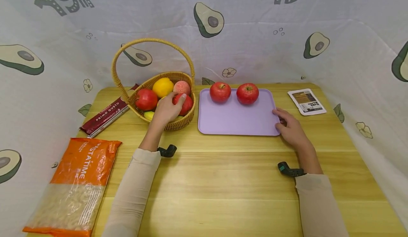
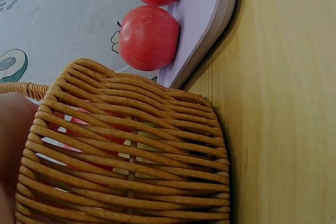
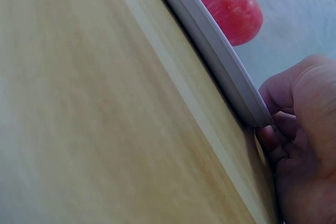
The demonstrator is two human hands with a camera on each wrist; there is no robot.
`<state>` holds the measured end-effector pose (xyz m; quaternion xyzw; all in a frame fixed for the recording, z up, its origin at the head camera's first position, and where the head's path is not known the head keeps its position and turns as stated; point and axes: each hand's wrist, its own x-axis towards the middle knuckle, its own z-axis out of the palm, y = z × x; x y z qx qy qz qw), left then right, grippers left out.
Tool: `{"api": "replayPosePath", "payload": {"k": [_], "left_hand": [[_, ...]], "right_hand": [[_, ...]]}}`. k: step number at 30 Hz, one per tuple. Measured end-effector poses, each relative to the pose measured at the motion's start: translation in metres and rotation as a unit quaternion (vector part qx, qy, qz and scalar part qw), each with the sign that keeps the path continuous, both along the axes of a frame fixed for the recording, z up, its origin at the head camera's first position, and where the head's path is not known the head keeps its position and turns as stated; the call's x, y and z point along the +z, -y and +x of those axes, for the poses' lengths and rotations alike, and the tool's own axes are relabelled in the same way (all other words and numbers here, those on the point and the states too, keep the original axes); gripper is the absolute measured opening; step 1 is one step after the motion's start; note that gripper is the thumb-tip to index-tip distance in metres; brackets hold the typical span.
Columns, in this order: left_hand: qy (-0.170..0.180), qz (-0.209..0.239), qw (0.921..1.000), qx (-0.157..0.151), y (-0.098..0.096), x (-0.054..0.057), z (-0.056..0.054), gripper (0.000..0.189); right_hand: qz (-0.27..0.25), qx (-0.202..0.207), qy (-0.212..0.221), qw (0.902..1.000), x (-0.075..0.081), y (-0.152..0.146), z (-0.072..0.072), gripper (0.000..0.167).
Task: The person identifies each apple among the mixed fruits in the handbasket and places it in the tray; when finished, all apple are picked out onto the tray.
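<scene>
My left hand (image 1: 168,108) reaches into the wicker basket (image 1: 179,124) and grips a red apple (image 1: 186,106) at its right side, thumb on top. Around it in the basket lie another red fruit (image 1: 146,99), a yellow lemon (image 1: 163,87), a pink peach (image 1: 182,88) and something yellow lower down, partly hidden. With thumb and fingers, my right hand (image 1: 290,128) holds the right edge of a purple tray (image 1: 236,122). Two red apples, one on the left (image 1: 220,92) and one on the right (image 1: 247,94), sit along the tray's back edge.
A dark red spaghetti pack (image 1: 108,116) lies left of the basket. Nearer is an orange and clear pasta bag (image 1: 79,180). A small white packet (image 1: 307,102) lies right of the tray. A patterned curtain (image 1: 251,49) hangs behind the wooden table (image 1: 223,184).
</scene>
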<state>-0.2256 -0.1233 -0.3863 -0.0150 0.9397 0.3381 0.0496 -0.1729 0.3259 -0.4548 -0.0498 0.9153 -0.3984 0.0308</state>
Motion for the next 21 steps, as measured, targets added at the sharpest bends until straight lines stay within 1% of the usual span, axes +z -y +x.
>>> {"api": "replayPosePath", "payload": {"k": [5,12,16,21], "left_hand": [[0.012,-0.001,0.9999,-0.012,0.0009,-0.0005,-0.0011,0.07],[0.009,0.003,0.9997,-0.021,0.0023,-0.0009,0.0011,0.071],[0.002,0.006,0.9999,-0.015,0.0034,-0.0015,0.0024,0.076],[-0.014,0.007,0.9999,-0.002,0.0043,-0.0008,0.0051,0.087]], "right_hand": [[0.0,0.0,0.004,1.0,-0.0006,-0.0004,-0.0005,0.053],[0.0,0.003,0.004,1.0,-0.0009,-0.0005,-0.0004,0.053],[0.0,0.001,0.0,1.0,-0.001,0.0002,-0.0005,0.053],[0.004,0.0,-0.007,1.0,-0.0011,0.0008,-0.0001,0.052]]}}
